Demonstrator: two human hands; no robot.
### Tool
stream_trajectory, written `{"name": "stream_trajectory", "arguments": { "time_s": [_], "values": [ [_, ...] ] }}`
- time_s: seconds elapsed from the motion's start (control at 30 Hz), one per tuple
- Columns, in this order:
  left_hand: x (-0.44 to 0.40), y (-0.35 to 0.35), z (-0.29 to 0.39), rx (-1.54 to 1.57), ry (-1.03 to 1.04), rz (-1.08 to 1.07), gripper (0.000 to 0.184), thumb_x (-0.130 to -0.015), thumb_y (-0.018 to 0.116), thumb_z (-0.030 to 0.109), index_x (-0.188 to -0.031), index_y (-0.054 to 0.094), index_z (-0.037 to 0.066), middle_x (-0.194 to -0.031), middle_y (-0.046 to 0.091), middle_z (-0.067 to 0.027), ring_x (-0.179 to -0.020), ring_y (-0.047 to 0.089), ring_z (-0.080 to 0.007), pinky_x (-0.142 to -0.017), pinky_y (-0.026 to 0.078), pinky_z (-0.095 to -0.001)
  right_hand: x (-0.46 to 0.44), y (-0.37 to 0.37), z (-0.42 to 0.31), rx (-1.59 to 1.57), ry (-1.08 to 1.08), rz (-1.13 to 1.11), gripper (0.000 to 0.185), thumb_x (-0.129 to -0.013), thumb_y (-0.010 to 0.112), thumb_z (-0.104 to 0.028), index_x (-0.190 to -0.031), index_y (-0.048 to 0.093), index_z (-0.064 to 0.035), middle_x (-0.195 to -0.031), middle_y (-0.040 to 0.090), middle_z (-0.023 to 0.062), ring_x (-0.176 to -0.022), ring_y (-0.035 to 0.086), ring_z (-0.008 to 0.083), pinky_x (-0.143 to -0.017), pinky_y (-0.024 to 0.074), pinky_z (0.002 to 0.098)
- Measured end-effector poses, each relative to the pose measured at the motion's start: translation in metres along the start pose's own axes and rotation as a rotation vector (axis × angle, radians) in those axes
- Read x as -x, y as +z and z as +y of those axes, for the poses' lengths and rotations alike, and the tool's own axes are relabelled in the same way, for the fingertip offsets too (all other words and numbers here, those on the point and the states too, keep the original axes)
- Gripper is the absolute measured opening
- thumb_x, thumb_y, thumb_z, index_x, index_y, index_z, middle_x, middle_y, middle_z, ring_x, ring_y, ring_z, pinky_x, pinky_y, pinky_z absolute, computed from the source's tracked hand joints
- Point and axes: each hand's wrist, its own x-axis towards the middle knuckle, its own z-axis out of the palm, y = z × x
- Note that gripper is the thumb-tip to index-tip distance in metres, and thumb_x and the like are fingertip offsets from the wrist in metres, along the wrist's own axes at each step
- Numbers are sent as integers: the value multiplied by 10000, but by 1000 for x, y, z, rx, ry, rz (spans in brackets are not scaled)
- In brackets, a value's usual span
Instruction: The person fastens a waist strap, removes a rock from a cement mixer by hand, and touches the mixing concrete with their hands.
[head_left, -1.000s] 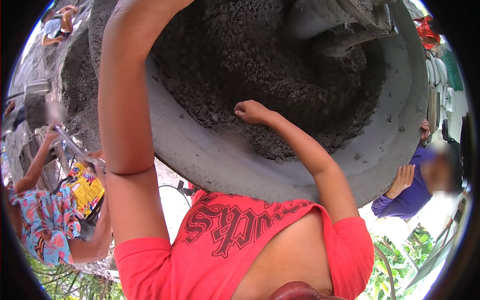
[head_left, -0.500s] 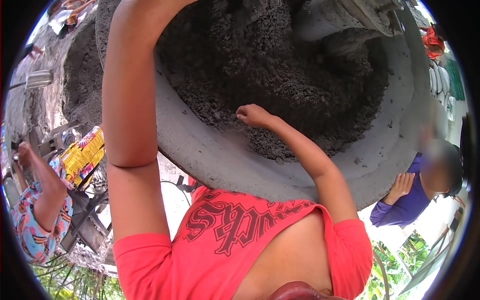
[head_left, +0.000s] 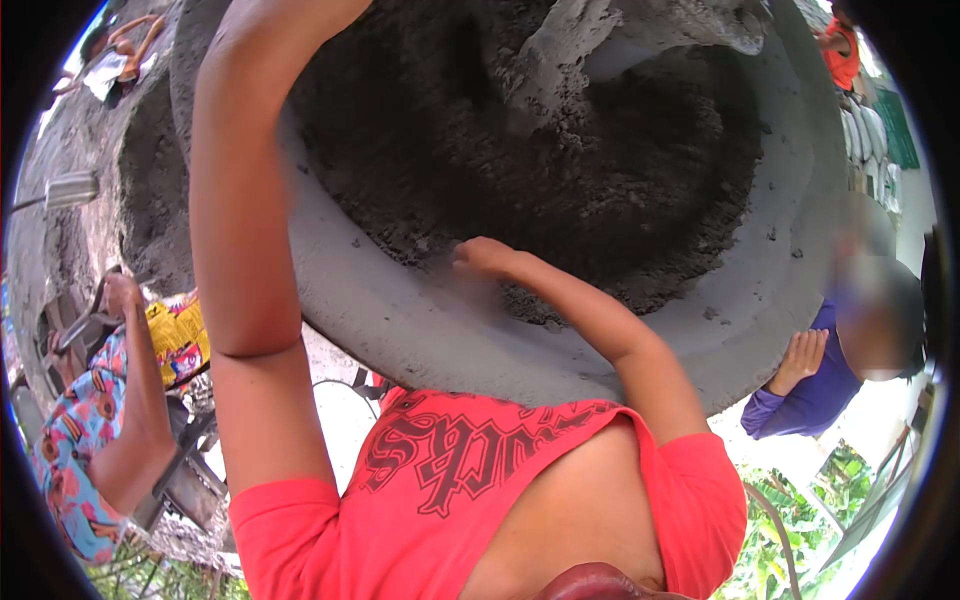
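Grey, crumbly wet mortar or concrete mix (head_left: 430, 130) fills a large round mixing drum whose broad, coated rim (head_left: 370, 270) curves in front of me. Over the near left edge of the mix is my right hand (head_left: 484, 257), its fingers curled in. What it holds, if anything, is hidden, and the area below it is blurred. My left arm (head_left: 245, 200) reaches up past the drum's left side. Its hand lies beyond the top of the view. A thick mix-coated metal part (head_left: 640, 40), perhaps a paddle, stands in the upper drum.
At left, a person in a patterned shirt (head_left: 85, 440) holds a handle near a yellow printed sack (head_left: 180, 330). A person in a purple sleeve (head_left: 805, 385) stands at right by the drum. Other people and stacked sacks (head_left: 865, 145) appear farther back. A metal cylinder (head_left: 72, 190) sits at left.
The mix and the coated metal part inside the drum have shifted. My right hand has moved slightly left and down. The person at left has raised an arm.
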Motion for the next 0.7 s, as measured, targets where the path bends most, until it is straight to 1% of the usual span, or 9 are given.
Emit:
{"name": "stream_trajectory", "arguments": {
  "time_s": [0.13,0.17,0.23,0.33,0.43,0.47,0.53,0.57,0.7],
  "values": [
    [-2,2,5,-108,2,91,465,-936,558,381,-832,659,-60,-767,633,-252,-791,658,-361,-757,502,-443,16,-23,-22,-14,-141,40,259,-928,574,-246,-1035,702,-49,-1009,691,184,-995,651,373,-863,506,476],
    [-2,5,4,-156,11,114,452,-942,557,370,-863,670,-60,-772,645,-239,-785,666,-337,-755,510,-426,19,-37,-27,-8,-253,219,232,-926,588,-239,-994,704,-49,-965,689,173,-940,660,364,-822,516,467],
    [-28,25,-41,98,-86,-65,489,-973,511,521,-793,557,68,-662,511,8,-521,444,-58,-521,418,-245,56,-89,-66,-205,-536,754,148,-896,658,-196,-886,698,-53,-878,682,139,-799,670,328,-713,536,410],
    [-26,25,-40,166,-64,-37,508,-958,529,543,-798,553,62,-680,505,6,-552,444,-60,-536,428,-239,121,-217,-79,151,-727,1686,95,-917,617,-69,-833,630,-27,-836,670,76,-734,636,191,-696,505,300],
    [-19,24,-23,218,-41,-87,496,-961,527,537,-847,599,59,-711,530,7,-579,485,-66,-558,448,-233,171,-335,-15,-117,-542,2145,262,-935,684,-232,-970,648,25,-883,647,45,-766,550,118,-714,468,264],
    [-16,25,-15,267,-37,-142,489,-961,529,533,-876,623,60,-732,545,6,-593,506,-73,-571,460,-232,185,-386,42,43,-108,2078,479,-980,580,-257,-1375,508,2,-1193,652,113,-1080,635,245,-906,503,368],
    [-13,30,-5,368,-42,-260,481,-962,531,524,-901,635,58,-748,555,2,-595,519,-83,-575,467,-234,220,-448,110,-116,172,1560,668,-889,698,-365,-1414,465,-25,-1286,597,158,-1146,608,283,-958,494,409],
    [-13,34,-1,474,-49,-383,475,-963,533,515,-926,647,55,-765,565,-2,-597,532,-92,-579,473,-237,199,-456,138,-222,15,1696,482,-884,739,-365,-1138,666,39,-990,686,85,-896,606,160,-830,475,305],
    [-3,36,15,275,157,-487,429,-991,514,435,-912,626,28,-709,511,-4,-606,485,-105,-555,444,-282,210,-486,167,-163,207,1394,662,-815,792,-432,-1250,636,42,-1154,684,152,-1124,610,224,-984,426,332]
  ]
}}
